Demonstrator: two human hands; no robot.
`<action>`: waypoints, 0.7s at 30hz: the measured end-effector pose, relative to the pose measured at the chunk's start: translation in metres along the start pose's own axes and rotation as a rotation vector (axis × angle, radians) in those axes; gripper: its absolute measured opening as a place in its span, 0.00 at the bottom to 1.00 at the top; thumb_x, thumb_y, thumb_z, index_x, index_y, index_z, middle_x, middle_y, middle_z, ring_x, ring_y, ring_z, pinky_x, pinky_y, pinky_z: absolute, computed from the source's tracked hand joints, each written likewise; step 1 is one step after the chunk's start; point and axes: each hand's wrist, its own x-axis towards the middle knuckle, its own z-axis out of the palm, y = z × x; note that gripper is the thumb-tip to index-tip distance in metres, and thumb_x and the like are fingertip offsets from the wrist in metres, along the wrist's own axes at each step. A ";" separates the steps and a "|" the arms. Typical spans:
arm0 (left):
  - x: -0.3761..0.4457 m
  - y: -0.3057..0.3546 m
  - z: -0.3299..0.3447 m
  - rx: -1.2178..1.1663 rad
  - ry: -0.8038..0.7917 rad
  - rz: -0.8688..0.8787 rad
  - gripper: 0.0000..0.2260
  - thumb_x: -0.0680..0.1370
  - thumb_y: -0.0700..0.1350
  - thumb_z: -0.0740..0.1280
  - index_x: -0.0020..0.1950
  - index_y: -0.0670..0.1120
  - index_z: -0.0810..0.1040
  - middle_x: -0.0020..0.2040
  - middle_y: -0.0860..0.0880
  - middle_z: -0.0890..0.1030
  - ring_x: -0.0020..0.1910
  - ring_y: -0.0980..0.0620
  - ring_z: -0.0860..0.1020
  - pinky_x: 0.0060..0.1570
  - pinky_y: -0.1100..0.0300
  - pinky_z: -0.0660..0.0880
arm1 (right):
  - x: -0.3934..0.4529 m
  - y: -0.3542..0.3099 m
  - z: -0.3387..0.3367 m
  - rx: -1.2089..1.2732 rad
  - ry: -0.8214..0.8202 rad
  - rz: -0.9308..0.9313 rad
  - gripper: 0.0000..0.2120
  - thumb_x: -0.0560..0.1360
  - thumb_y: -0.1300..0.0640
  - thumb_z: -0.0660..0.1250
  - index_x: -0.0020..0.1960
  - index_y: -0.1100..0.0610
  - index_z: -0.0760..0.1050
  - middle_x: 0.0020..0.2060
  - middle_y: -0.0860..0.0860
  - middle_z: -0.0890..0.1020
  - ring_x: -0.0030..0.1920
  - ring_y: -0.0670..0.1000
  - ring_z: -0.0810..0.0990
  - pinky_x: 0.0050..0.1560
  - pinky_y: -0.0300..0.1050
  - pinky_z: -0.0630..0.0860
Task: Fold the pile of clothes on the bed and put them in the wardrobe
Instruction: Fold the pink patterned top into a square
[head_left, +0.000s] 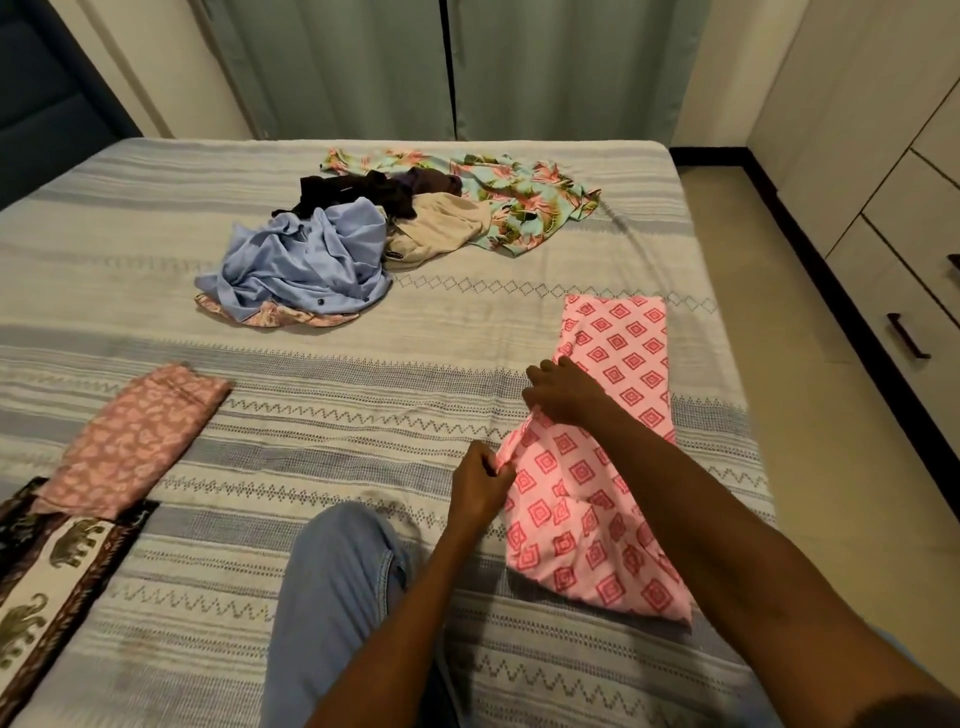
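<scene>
- Pinching the near left edge of the pink diamond-print garment (613, 467) with my left hand (480, 486), fingers curled on a bunch of fabric.
- My right hand (563, 392) sits further up the same edge, fingers curled down onto the cloth; looks like a grip, but the fingertips are hidden.
- Garment lies lengthwise on the bed (363, 415), right side, already narrowed into a long strip; far end flat, near end rumpled.
- Handling guess: thin, light, floppy, no stiffness, so it will sag between grips. Best held at edges or corners with both hands spread, then smoothed flat after each fold.
- Two folded pieces to my left: pink patterned one (135, 441) resting partly on the elephant-print one (57, 566).
- Unfolded pile (363, 228) mid-bed, well apart: blue shirt, beige, dark and floral items.
- Wardrobe (893, 208) along the right wall, looks closed; nothing stowed yet, I'd say.
</scene>
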 end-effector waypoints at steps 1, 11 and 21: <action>-0.003 0.001 0.002 -0.005 -0.005 0.042 0.12 0.75 0.46 0.71 0.42 0.47 0.68 0.38 0.43 0.76 0.34 0.45 0.75 0.34 0.45 0.74 | -0.003 0.004 0.002 0.009 0.039 0.011 0.12 0.79 0.52 0.66 0.62 0.51 0.75 0.59 0.54 0.75 0.60 0.55 0.74 0.62 0.54 0.69; -0.007 0.008 0.035 0.656 -0.256 0.678 0.10 0.76 0.56 0.69 0.49 0.52 0.76 0.55 0.51 0.77 0.51 0.53 0.72 0.49 0.59 0.68 | -0.066 0.020 0.042 0.442 0.097 0.385 0.15 0.78 0.53 0.66 0.63 0.50 0.73 0.59 0.51 0.79 0.54 0.55 0.80 0.54 0.51 0.77; -0.012 0.005 0.032 0.921 -0.380 0.673 0.25 0.83 0.60 0.49 0.70 0.50 0.75 0.69 0.48 0.73 0.70 0.45 0.66 0.68 0.47 0.62 | -0.094 -0.008 0.062 0.699 0.103 0.511 0.14 0.82 0.48 0.58 0.66 0.45 0.72 0.61 0.52 0.78 0.56 0.56 0.80 0.53 0.52 0.77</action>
